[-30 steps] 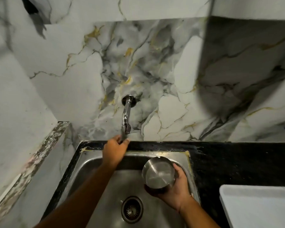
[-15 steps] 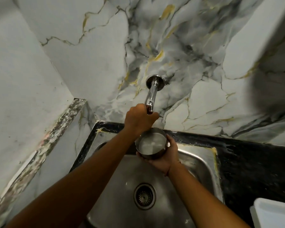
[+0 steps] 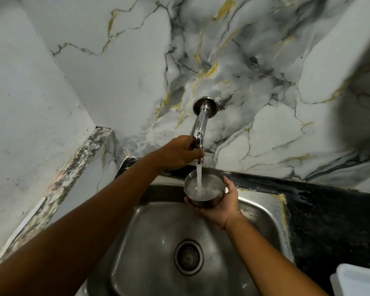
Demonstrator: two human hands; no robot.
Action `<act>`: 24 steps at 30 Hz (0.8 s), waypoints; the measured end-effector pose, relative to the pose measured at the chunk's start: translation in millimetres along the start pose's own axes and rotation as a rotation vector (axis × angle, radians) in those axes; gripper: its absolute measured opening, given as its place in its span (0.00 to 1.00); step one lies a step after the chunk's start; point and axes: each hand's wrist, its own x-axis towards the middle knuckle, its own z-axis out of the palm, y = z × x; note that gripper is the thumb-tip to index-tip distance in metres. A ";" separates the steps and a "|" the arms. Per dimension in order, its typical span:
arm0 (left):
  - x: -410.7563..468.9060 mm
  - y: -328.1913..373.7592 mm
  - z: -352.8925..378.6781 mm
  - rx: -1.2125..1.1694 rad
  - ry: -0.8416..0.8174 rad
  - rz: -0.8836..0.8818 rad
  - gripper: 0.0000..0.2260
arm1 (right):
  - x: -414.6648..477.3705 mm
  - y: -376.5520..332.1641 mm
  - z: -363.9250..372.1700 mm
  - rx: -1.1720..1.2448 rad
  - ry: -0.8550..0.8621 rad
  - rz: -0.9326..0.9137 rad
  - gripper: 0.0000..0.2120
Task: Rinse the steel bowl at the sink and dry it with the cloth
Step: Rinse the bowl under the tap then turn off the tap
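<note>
A small round steel bowl point(image 3: 209, 193) is held upright over the steel sink point(image 3: 150, 231), cupped from below and the right by my right hand point(image 3: 221, 207). A stream of water point(image 3: 198, 176) falls from the chrome wall tap point(image 3: 201, 122) into the bowl, and the water inside is churning. My left hand point(image 3: 177, 152) is closed around the tap's end, just above and left of the bowl. No cloth is in view.
The sink has a round drain point(image 3: 188, 257) in its floor. A black countertop point(image 3: 329, 221) runs to the right, with a white tray corner point(image 3: 359, 280) at the bottom right. Marble walls close in behind and at the left.
Water now runs from the tap into the bowl. My right hand has brought the bowl up under the spout, and my left hand has closed on the tap's end.
</note>
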 end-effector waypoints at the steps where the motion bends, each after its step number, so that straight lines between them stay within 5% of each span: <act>1: 0.2 -1.1 -0.1 -0.013 -0.003 -0.003 0.11 | 1.7 -3.9 3.0 0.005 0.007 -0.007 0.33; 10: 1.1 -2.7 -2.7 -0.036 -0.035 0.001 0.13 | 6.2 8.4 20.8 -0.163 -0.155 0.102 0.31; 20: 1.5 -6.1 -1.6 -0.068 -0.030 0.010 0.15 | -12.7 -26.8 -16.3 -0.241 0.049 0.003 0.31; 24: 4.0 -8.5 -1.9 -0.075 -0.044 0.011 0.15 | -6.1 -34.8 4.8 -0.214 0.008 -0.002 0.31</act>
